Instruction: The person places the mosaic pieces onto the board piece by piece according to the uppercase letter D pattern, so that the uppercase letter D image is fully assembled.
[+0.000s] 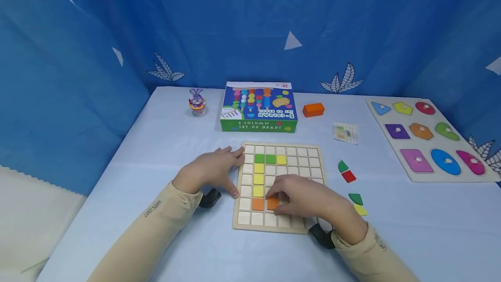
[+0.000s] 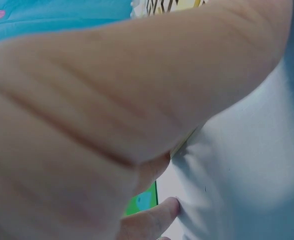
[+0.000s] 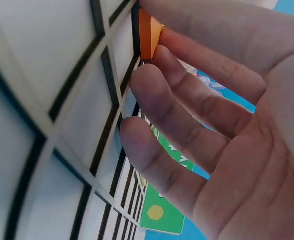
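My right hand (image 1: 303, 197) pinches an orange square tile (image 1: 272, 204) between thumb and fingers, at a cell of the wooden grid board (image 1: 237, 225). In the right wrist view that orange tile (image 3: 146, 34) stands a little proud of the grid, and the other fingers lie close to the board. Spread along the board's left edge, my left hand (image 1: 213, 169) touches it with thumb and fingertips. Beside the pinched tile sits another orange tile (image 1: 258, 204), below a column of yellow tiles (image 1: 258, 179). Two green tiles (image 1: 265, 159) and a yellow tile (image 1: 281, 159) form a row above.
Loose green, red and yellow pieces (image 1: 349, 176) lie right of the board. Behind are a bead-set box (image 1: 258, 108), an orange block (image 1: 313, 109), a small pattern card (image 1: 345, 133) and a rabbit figure (image 1: 197, 102). A knob puzzle board (image 1: 395, 160) lies far right.
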`<state>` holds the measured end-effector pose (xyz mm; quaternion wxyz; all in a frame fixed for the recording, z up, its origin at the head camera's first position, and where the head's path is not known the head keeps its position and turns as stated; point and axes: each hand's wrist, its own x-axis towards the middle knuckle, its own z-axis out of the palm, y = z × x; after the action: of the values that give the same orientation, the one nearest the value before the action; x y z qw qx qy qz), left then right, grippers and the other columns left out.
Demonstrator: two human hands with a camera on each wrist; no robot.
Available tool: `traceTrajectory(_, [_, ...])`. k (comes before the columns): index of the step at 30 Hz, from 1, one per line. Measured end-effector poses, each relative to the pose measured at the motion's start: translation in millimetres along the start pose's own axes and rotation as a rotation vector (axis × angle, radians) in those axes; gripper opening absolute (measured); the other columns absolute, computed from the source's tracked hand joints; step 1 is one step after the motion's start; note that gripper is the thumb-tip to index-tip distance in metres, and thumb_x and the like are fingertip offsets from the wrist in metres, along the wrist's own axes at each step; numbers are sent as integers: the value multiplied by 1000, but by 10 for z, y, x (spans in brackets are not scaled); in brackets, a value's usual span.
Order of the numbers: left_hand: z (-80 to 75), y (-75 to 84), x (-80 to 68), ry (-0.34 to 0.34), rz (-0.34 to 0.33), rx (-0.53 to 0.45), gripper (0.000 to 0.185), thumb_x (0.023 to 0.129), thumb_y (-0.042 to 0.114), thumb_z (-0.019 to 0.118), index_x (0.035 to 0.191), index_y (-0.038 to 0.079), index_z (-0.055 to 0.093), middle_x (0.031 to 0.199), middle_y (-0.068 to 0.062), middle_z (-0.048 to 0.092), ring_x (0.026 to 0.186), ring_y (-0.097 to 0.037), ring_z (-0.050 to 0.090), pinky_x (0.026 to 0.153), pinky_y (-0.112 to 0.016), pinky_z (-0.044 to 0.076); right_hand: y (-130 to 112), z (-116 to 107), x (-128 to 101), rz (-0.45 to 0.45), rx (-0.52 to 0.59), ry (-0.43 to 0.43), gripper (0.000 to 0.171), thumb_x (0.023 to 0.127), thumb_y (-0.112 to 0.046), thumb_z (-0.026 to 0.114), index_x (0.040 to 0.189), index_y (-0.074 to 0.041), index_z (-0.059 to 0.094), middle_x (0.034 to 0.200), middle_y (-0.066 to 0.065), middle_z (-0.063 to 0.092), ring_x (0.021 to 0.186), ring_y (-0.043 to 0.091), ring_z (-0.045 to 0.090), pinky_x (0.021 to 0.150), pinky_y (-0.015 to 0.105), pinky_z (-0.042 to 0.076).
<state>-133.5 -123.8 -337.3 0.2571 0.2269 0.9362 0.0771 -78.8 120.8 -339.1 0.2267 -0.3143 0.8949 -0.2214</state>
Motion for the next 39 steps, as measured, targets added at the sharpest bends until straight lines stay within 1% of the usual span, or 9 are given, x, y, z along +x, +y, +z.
traceTrajectory(9, [3,19,-8,1,-3,8,108,69,52,89,158,19,37,167,5,14,152,-32,13,118,-57,22,30,6,0,-16,-1,-8,27,85,-18,83,112,-17,80,93,-15,62,77,10,55,66,25,49])
traceTrajectory(16, [0,8,-22,8,8,18,108,69,52,89,157,17,38,167,3,15,152,-32,14,118,-55,22,26,27,26,-40,-24,-3,28,86,-21,83,113,-17,79,98,-15,64,80,10,55,69,25,49])
traceTrajectory(22, [-1,7,-19,6,12,21,108,69,52,89,157,17,37,167,3,15,152,-32,13,118,-54,21,24,13,17,-35,-17,-13,27,85,-19,84,111,-16,80,95,-15,63,79,11,55,67,25,49])
traceTrajectory(29, [10,26,19,4,39,24,109,70,52,89,158,17,36,167,1,16,152,-33,13,119,-54,20,30,21,-14,-12,-9,15,25,82,-18,86,107,-16,79,98,-13,67,81,10,56,73,26,51])
traceTrajectory(33, [-7,5,21,-5,25,25,109,69,53,89,158,18,36,167,2,15,152,-32,12,119,-55,20,12,33,7,-13,-29,25,26,83,-19,85,108,-16,80,101,-11,68,82,11,56,74,26,51])
traceTrajectory(39, [-30,-15,21,-17,23,23,110,70,54,88,159,18,34,167,3,12,152,-34,11,117,-58,21,-6,19,21,-8,-52,15,25,85,-17,84,109,-16,80,98,-10,67,82,11,56,74,24,51])
